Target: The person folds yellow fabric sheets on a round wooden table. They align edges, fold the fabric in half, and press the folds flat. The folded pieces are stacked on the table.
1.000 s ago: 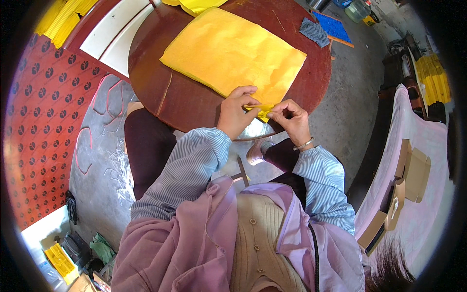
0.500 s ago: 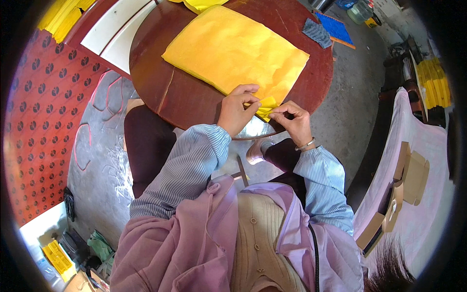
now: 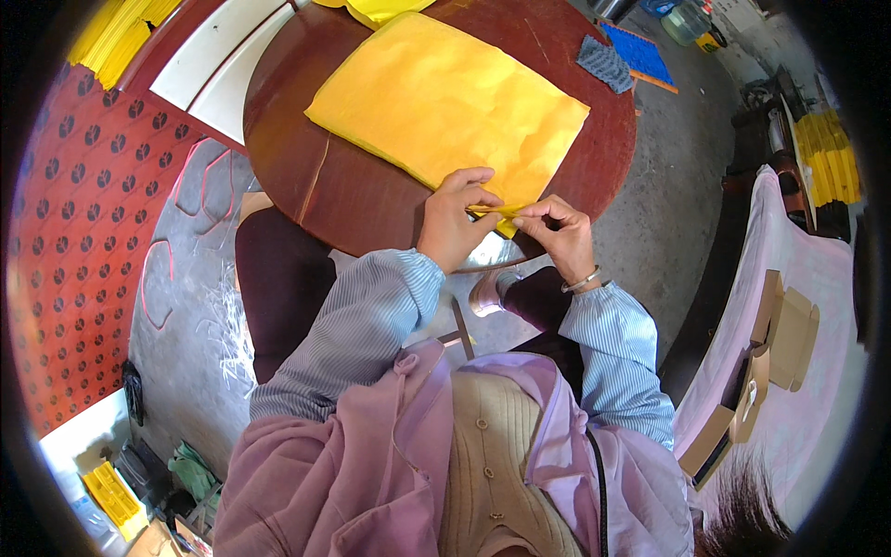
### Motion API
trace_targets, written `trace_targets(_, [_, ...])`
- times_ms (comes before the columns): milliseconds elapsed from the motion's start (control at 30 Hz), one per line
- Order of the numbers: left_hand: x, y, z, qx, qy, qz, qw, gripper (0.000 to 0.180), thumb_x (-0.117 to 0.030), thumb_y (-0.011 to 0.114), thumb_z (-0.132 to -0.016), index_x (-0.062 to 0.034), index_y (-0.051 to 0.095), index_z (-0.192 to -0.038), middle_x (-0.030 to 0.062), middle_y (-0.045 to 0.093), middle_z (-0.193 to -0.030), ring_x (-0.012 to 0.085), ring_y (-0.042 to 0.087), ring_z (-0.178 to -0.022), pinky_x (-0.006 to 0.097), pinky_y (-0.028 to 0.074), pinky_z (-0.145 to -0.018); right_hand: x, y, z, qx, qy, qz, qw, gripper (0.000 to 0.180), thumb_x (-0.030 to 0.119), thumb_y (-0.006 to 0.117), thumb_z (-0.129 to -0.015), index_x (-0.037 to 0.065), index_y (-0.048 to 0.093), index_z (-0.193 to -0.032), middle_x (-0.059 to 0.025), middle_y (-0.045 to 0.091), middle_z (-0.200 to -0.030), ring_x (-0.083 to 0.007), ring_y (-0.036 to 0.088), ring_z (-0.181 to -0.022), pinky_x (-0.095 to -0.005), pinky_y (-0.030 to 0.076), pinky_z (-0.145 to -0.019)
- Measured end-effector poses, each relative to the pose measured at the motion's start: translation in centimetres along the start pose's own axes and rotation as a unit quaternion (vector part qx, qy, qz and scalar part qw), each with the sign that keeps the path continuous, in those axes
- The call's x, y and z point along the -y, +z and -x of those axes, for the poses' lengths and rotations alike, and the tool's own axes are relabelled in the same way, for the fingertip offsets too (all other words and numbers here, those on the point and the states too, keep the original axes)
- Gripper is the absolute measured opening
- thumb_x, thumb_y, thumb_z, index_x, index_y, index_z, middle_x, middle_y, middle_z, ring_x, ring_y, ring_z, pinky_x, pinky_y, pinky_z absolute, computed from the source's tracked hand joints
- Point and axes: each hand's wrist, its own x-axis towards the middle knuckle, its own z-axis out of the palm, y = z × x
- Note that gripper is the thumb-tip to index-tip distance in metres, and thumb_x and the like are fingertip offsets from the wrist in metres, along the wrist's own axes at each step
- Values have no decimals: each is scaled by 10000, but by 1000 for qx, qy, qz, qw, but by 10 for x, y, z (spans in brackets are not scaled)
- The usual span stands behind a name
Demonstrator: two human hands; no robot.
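Observation:
A thick stack of yellow paper sheets (image 3: pixel 445 97) lies slantwise on a round reddish-brown table (image 3: pixel 283 153). At its near corner, a narrow folded strip of yellow paper (image 3: pixel 506 213) stands up between my hands. My left hand (image 3: pixel 453 223) pinches one end of this strip between thumb and fingers, its forefinger reaching over the stack. On the other end, the fingertips of my right hand (image 3: pixel 564 238) are closed, with a bangle at the wrist. How many sheets they grip is hidden by the fingers.
More yellow paper (image 3: pixel 390 9) rests at the table's far edge. A grey cloth (image 3: pixel 605 64) and a blue board (image 3: pixel 642 58) are at the far right. Open cardboard boxes (image 3: pixel 750 395) lie on a pink-white cloth to the right. A red patterned sheet (image 3: pixel 93 251) is at left.
The loosely bunched yellow paper at the corner is now a thinner, flatter strip between my fingers. My left hand has moved slightly nearer to me.

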Motion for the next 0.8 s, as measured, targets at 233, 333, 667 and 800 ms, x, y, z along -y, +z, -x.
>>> trace_targets(233, [0, 13, 3, -41, 6, -20, 999, 161, -36, 836, -828, -8, 801, -983, 175, 688, -1339, 317, 695, -1216, 368, 555, -1040, -21, -79, -96, -212, -120, 135, 960, 182, 133, 711, -1018, 19, 787, -1138, -108, 762, -1033, -207, 723, -978, -337, 558, -892])
trace_targets(333, [-5, 12, 3, -34, -11, -8, 999, 135, -42, 825, -856, 0, 795, -980, 181, 683, -1341, 323, 694, -1223, 377, 549, -1059, -45, -129, -175, -264, -191, 305, 895, 263, 199, 714, -1003, 64, 762, -1223, -136, 730, -1207, -299, 702, -1122, -412, 544, -986])
trace_targets(667, [-7, 9, 2, -16, -3, 22, 1000, 142, -9, 804, -881, 37, 784, -1014, 177, 660, -1371, 313, 685, -1240, 377, 537, -1069, -88, -192, -282, -221, -30, 605, 764, 343, 436, 781, -908, 182, 786, -1138, -48, 720, -1194, -328, 662, -1136, -487, 542, -947])
trace_targets(800, [-8, 10, 2, -17, -13, 11, 1000, 138, -17, 807, -880, 27, 780, -1009, 185, 662, -1362, 323, 701, -1226, 368, 547, -1058, -71, -181, -266, -284, -85, 543, 785, 389, 477, 798, -898, 154, 771, -1112, -71, 734, -1175, -301, 685, -1144, -501, 537, -950])
